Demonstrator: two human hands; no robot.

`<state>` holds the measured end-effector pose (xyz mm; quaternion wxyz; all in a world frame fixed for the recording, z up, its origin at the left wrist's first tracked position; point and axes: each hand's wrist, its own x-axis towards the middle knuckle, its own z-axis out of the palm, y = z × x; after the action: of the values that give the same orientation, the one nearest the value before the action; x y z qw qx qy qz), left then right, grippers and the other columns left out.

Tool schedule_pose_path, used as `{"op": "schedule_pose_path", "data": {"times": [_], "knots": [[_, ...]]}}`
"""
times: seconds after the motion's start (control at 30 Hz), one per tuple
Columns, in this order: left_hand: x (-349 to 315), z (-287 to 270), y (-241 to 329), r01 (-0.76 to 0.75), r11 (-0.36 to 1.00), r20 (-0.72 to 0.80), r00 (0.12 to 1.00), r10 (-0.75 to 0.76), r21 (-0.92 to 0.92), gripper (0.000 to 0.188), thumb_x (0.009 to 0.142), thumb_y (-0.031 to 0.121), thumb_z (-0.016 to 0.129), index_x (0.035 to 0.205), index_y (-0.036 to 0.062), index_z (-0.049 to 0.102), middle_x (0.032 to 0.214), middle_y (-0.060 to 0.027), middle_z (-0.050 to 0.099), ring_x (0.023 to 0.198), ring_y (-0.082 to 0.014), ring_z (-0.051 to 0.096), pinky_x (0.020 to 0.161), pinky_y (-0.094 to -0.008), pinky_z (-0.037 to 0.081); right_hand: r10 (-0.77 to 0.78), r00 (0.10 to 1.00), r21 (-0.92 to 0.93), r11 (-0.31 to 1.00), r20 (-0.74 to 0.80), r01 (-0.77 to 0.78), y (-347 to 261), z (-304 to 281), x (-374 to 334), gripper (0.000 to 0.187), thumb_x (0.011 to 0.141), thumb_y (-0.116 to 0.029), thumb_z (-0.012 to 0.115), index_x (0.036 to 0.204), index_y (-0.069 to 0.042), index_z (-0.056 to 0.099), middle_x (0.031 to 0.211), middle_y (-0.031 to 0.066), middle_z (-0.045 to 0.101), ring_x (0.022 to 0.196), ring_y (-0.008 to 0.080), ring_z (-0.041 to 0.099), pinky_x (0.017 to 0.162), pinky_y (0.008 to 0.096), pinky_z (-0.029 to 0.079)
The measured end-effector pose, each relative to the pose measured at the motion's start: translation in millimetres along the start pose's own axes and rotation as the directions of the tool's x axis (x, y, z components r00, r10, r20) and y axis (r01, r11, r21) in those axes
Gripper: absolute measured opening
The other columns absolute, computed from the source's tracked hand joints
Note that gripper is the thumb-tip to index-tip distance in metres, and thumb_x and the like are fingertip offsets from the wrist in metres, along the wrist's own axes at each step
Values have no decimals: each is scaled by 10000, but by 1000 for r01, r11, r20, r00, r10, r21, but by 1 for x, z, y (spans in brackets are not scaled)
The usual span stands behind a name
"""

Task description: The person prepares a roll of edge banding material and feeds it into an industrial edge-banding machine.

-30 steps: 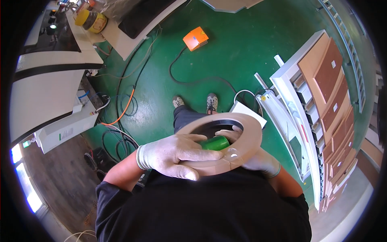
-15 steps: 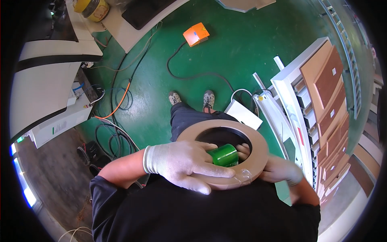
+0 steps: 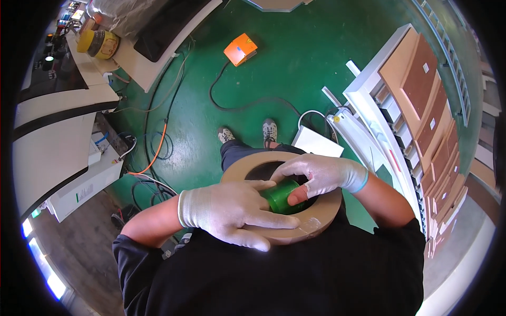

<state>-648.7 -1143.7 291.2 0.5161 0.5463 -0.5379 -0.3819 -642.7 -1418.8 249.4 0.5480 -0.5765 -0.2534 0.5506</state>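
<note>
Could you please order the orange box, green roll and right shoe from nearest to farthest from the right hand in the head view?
1. Green roll: touched by the right hand, at the opening of the tan ring.
2. Right shoe: on the floor, ahead and left.
3. Orange box: on the floor, farther ahead and left.

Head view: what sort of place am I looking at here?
Probably a workshop, perhaps one for furniture or board work: brown panels are stacked at the right, a bulky pale machine stands at the left, and the floor is painted green.

Left fingers (image 3: 274, 219) spread, right fingers (image 3: 292, 167) curled
</note>
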Motion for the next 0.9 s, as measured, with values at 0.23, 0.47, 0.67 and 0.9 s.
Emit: {"op": "schedule_pose_path", "data": {"times": [0.23, 0.47, 0.67, 0.9], "knots": [[-3, 5, 3, 0, 996, -68, 998, 7, 90, 632, 1031, 476, 688, 1552, 139, 568, 721, -96, 582, 720, -342, 654, 1090, -639, 430, 23, 988, 144, 990, -153, -1, 5, 4, -4, 571, 970, -375, 788, 1372, 14, 672, 1370, 176, 701, 1291, 260, 654, 1120, 371, 478], [2, 0, 6, 31, 997, -28, 999, -29, 76, 633, 1015, 452, 718, 1532, 108, 592, 730, -123, 591, 680, -360, 622, 718, -459, 490, -179, 947, -211, 970, -268, 124, 14, 9, -7, 818, 845, -449, 904, 1469, -46, 560, 1406, 202, 643, 1291, 335, 653, 1138, 423, 474], [-2, 1, 2, 75, 995, -2, 997, -75, 60, 643, 1026, 454, 704, 1548, 104, 567, 745, -140, 599, 679, -376, 627, 655, -459, 497, -312, 802, -172, 950, -509, 260, 11, -18, -2, 793, 803, -497, 924, 1343, 13, 644, 1165, 130, 732, 1058, 231, 714, 976, 349, 554], [-9, -7, 0, 134, 988, -6, 991, -134, -73, 678, 1044, 404, 703, 1598, 76, 492, 884, -189, 704, 816, -416, 696, 751, -453, 547, -439, 696, -297, 898, -568, 323, 4, -37, 0, 865, 796, -596, 908, 1348, 17, 645, 1173, 138, 732, 1015, 241, 728, 928, 360, 581]]}}
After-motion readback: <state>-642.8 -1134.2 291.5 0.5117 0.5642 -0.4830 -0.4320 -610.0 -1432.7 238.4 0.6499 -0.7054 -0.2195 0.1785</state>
